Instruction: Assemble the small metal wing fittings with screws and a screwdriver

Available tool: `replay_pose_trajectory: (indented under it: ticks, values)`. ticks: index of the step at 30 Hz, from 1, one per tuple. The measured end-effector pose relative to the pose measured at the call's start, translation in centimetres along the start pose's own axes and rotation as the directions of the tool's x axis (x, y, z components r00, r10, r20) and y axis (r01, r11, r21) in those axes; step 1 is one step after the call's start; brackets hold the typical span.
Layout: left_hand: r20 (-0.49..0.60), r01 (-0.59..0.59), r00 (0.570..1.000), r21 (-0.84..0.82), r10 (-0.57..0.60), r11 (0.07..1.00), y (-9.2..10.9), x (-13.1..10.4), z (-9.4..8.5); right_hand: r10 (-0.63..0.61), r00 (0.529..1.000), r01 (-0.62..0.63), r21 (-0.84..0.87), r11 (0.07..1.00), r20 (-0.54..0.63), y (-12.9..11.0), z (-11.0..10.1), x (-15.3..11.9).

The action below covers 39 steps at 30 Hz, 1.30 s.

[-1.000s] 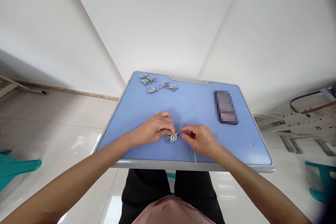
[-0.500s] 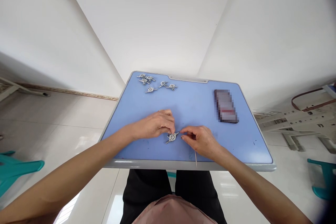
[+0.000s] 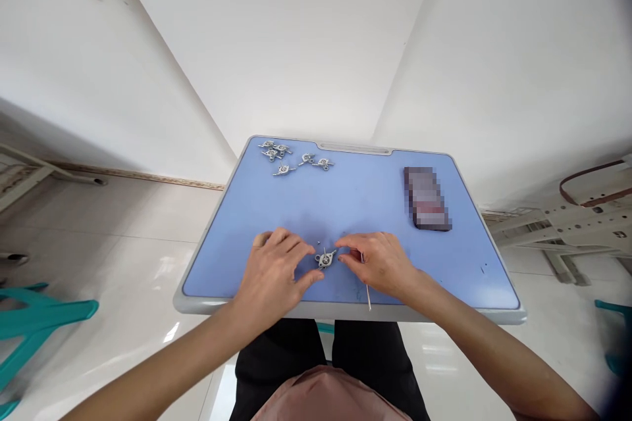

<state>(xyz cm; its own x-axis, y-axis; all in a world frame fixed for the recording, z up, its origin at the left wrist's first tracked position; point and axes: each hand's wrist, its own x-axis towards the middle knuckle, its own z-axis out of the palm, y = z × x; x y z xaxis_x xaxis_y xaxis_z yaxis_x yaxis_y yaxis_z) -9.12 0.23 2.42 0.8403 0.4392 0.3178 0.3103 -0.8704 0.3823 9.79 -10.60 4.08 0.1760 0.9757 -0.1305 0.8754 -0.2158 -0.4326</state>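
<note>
A small silver metal fitting (image 3: 326, 259), with a round centre, side arms and a thin pin standing up from it, lies on the blue desk between my hands. My left hand (image 3: 276, 270) is just left of it, thumb and forefinger apart; the thumb tip is close to its lower arm, and I cannot tell if they touch. On the other side, my right hand (image 3: 378, 262) holds a thin metal rod (image 3: 368, 297) that sticks out below the palm. Its fingertips are by the fitting's right arm. A tiny piece (image 3: 318, 243) lies just above the fitting.
Several similar metal fittings (image 3: 282, 170) lie at the desk's far left. A dark rectangular object (image 3: 427, 200), pixelated, rests on the right of the blue desk (image 3: 365, 191). White walls stand behind. Teal stools (image 3: 49, 316) are on the floor at the sides.
My left hand has let go of the top of the fitting, drawn back to the left and opened. The upright pin now shows. My right hand has hardly moved.
</note>
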Motion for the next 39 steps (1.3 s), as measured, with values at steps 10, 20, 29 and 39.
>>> replay_pose_trajectory:
  ticks: [10,20,29,39]
  values:
    - [-0.075,0.064,0.995,0.080,-0.058,0.995,1.1,-0.4,2.4,-0.035,0.997,0.047,-0.195,0.980,0.066,-0.7,1.0,0.2]
    - [-0.058,0.079,0.995,-0.018,-0.080,0.997,0.8,0.0,2.8,-0.022,0.999,0.031,-0.188,0.982,0.050,-0.9,1.3,0.1]
    - [0.007,0.070,0.998,-0.152,-0.069,0.986,-0.6,0.7,3.3,-0.026,0.998,0.035,-0.169,0.985,0.057,-0.8,1.4,0.1]
    - [0.056,0.114,0.993,-0.237,-0.104,0.965,-0.6,0.9,3.3,-0.022,0.999,0.028,-0.130,0.991,0.050,-1.0,1.4,0.0]
